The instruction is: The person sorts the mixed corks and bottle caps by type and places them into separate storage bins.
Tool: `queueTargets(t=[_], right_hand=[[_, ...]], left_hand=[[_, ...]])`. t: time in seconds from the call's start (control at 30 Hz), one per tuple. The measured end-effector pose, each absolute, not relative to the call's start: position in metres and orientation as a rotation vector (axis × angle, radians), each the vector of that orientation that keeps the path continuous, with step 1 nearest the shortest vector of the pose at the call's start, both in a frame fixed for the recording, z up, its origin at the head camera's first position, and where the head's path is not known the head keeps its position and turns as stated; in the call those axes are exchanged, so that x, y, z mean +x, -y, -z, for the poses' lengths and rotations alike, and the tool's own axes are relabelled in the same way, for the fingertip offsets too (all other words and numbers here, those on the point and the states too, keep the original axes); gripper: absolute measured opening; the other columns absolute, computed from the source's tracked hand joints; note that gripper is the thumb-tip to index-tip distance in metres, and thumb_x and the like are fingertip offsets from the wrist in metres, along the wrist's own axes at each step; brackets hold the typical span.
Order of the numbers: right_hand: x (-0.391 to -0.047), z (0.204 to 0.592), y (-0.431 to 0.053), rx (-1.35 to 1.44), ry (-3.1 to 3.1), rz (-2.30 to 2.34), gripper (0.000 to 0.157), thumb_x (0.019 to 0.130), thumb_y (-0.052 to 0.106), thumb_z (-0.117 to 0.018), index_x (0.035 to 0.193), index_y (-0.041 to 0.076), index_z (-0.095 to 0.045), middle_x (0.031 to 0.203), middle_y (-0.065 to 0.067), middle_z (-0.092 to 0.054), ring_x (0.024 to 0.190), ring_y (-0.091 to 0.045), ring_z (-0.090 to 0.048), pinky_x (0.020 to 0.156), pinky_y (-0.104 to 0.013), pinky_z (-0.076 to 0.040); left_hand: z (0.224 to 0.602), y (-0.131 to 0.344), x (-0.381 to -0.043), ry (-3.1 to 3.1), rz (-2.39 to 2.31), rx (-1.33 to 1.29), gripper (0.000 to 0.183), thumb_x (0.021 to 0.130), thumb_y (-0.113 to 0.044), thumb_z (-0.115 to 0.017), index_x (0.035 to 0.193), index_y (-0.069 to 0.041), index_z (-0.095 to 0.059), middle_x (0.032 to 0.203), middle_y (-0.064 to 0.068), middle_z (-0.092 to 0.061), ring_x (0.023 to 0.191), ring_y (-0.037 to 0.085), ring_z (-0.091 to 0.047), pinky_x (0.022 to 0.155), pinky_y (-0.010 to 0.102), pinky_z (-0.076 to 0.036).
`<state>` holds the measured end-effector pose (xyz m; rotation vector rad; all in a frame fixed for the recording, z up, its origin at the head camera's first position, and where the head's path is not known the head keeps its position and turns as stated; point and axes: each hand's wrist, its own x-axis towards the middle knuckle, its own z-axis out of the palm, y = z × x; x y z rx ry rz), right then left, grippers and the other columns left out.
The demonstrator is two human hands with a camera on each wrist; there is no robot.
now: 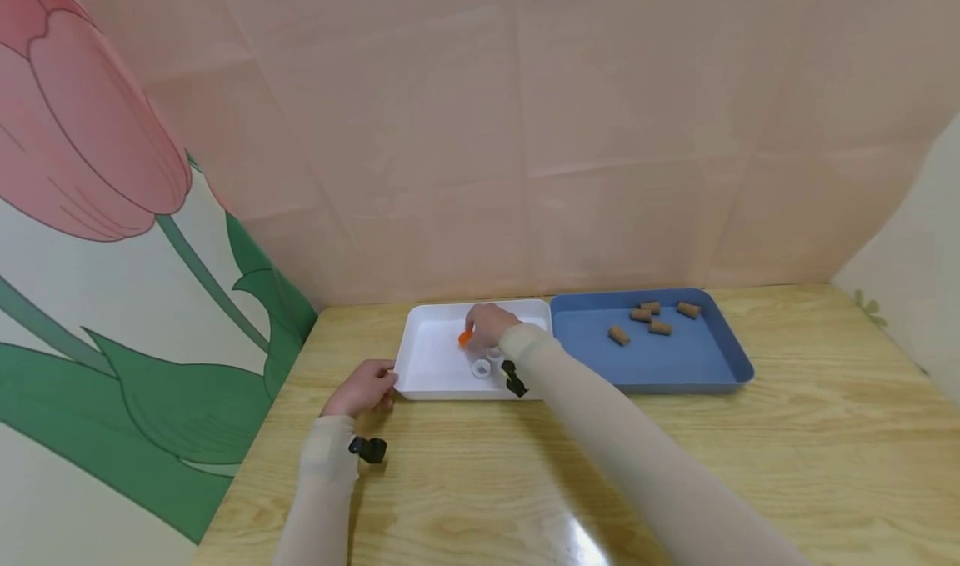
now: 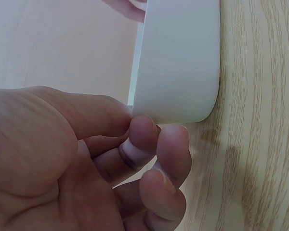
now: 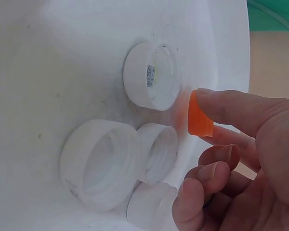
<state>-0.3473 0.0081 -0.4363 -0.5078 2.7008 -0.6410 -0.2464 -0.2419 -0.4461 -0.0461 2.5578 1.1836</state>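
In the head view, my right hand [image 1: 491,326] reaches into the white tray [image 1: 427,368]. Thumb and index finger pinch an orange bottle cap [image 3: 199,115], while the other fingers stay curled beside it. Several white bottle caps lie in the tray below that hand; the right wrist view has a large white cap [image 3: 102,164] and one with a small printed code [image 3: 151,76]. At the tray's near left corner, my left hand [image 1: 363,388] pinches the rim between thumb and fingertips [image 2: 143,132], its remaining fingers curled by the outer wall.
A blue tray [image 1: 592,358] with several short brown cork-like cylinders [image 1: 618,335] stands right against the white tray. Both sit on a wooden table [image 1: 450,483], close to a pinkish cloth-like backdrop [image 1: 525,174]. A wall with painted flowers [image 1: 90,132] rises at the left.
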Motion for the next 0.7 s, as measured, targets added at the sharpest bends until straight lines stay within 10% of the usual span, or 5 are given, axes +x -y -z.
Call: queueTargets(t=[0.33,0.7], right_hand=[[-0.345,0.438,-0.011,-0.418,-2.654,0.663,0.037,0.081,0.015,-0.081,0.115,0.010,-0.070,0.110,-0.004,-0.066,0.092,-0.020,-0.059,0.078,-0.033,-0.050],[-0.338,0.432,-0.021,-0.580,-2.602,0.799,0.052,0.086,0.020,-0.078,0.133,0.009,-0.060,0.132,-0.009,-0.058,0.079,-0.020,-0.060,0.064,-0.033,-0.053]], left_hand=[[0.446,0.240,-0.247,-2.557,-1.191,-0.031,0.031,0.105,-0.007,-0.044,0.131,0.004,-0.058,0.073,0.011,-0.055,0.062,0.021,-0.055,0.053,0.027,-0.039],[0.449,0.245,-0.244,-2.612,-1.108,-0.071,0.034,0.106,-0.013,-0.045,0.133,0.005,-0.056,0.087,0.014,-0.060,0.075,0.024,-0.060,0.065,0.033,-0.049]])
